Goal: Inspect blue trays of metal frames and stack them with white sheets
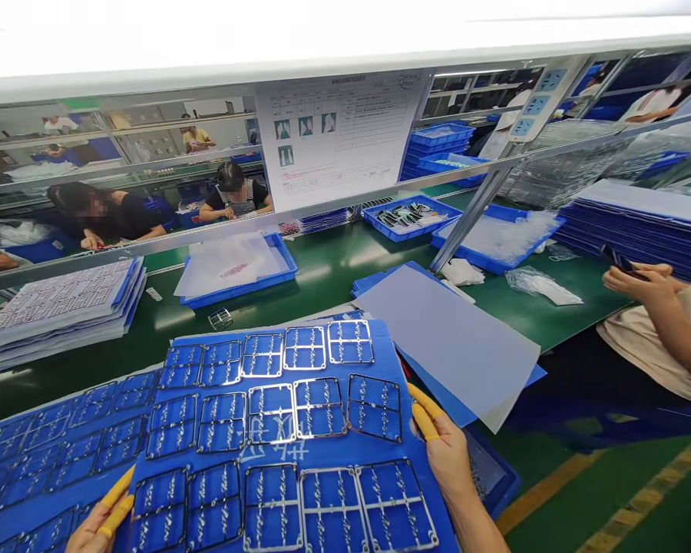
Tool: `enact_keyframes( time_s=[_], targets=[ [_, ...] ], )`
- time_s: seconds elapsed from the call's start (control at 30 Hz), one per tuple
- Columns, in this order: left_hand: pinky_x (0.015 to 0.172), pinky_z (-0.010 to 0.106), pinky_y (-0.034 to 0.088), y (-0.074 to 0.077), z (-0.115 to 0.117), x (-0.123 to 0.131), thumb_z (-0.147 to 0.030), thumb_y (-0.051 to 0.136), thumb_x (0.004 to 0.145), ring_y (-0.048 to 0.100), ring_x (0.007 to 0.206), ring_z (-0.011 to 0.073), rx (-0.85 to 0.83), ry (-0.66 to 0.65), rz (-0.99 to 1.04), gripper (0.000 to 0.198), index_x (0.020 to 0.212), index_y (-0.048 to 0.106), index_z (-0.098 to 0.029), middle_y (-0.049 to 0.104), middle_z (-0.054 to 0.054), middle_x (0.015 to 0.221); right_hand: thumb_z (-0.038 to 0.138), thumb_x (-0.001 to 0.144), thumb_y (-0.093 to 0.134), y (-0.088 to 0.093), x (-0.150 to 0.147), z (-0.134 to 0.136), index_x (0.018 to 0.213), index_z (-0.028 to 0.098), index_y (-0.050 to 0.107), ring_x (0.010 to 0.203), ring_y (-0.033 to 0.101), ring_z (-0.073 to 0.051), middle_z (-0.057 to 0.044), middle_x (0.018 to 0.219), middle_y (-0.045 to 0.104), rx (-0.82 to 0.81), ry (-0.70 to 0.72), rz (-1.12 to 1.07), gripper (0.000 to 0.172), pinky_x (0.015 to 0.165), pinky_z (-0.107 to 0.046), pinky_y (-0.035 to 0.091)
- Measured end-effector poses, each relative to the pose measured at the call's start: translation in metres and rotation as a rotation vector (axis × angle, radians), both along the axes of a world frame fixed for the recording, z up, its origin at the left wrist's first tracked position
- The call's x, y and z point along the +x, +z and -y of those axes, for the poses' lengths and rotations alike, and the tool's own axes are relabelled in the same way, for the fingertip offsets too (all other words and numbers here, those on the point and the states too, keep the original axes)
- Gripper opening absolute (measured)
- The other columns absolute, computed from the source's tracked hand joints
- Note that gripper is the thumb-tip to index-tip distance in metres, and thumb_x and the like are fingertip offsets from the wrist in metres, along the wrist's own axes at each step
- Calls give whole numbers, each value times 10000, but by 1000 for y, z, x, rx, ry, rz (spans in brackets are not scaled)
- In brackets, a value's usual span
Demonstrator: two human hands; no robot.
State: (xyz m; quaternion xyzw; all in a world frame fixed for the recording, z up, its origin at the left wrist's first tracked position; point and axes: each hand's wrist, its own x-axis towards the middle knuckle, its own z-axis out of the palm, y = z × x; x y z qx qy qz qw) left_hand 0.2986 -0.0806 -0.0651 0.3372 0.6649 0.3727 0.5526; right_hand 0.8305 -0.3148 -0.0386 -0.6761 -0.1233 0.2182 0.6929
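1. The blue sheet (pixel 388 353) is pinched at its left edge by the left hand (pixel 104 518) and at its right edge by the right hand (pixel 446 445), fingers closed.
2. Metal frames (pixel 351 340) are laid in rows between its edges.
3. If one edge is lifted higher, frames could be spilled onto the loaded sheet (pixel 57 503) beyond the left edge; whether they are fastened cannot be told.

Facing you: printed sheet (pixel 351 146), socket strip (pixel 544 96) | Your left: paper-topped stack (pixel 63 303), blue tray (pixel 288 265) bearing white paper (pixel 207 257) | Your right: person (pixel 648 334) holding dark object (pixel 616 258), blue-edged pile (pixel 633 223)
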Motion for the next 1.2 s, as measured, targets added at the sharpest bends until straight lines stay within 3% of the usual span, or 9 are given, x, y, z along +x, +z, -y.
enact_keyframes(
  time_s=[0.1,0.27,0.47,0.63,0.97,1.2],
  targets=[
    [1177,523,364,10,5,15,-305,861,474,597,1292,381,10,-17,-33,601,1065,770,-249,804,52,1029,509,666,828,7,0,-1,1014,221,820,514,509,-162,-35,669,665,0,-9,-21,452,456,-292,438],
    [1146,487,418,15,7,24,-260,857,455,626,1254,377,26,11,-26,600,1050,783,-247,811,48,968,518,715,797,7,5,1,1160,209,787,516,475,-163,-15,620,613,-47,37,-29,542,461,-294,413],
    [1068,472,503,21,14,38,-342,891,527,646,1230,358,35,-28,27,625,1130,760,-244,800,66,1098,534,702,783,0,18,2,1166,198,780,555,509,-174,-13,636,624,-97,0,26,572,511,-303,448],
    [1083,465,488,20,18,43,-401,890,572,656,1216,338,54,-45,53,615,1152,757,-245,789,67,1144,531,732,756,3,23,1,1231,208,755,651,600,-204,-44,777,708,-146,39,54,594,554,-301,485],
    [1127,483,438,13,21,43,-420,888,610,656,1213,324,58,-73,70,703,1267,710,-245,764,84,1213,542,717,767,11,24,-2,1202,199,762,555,497,-149,-19,707,664,-157,52,19,594,474,-265,405],
    [1096,482,473,25,24,53,-411,887,590,656,1212,343,70,-62,75,647,1199,745,-243,775,82,1184,554,749,743,1,30,1,1268,202,733,557,520,-161,-22,704,666,-166,65,16,626,466,-268,395]
  ],
)
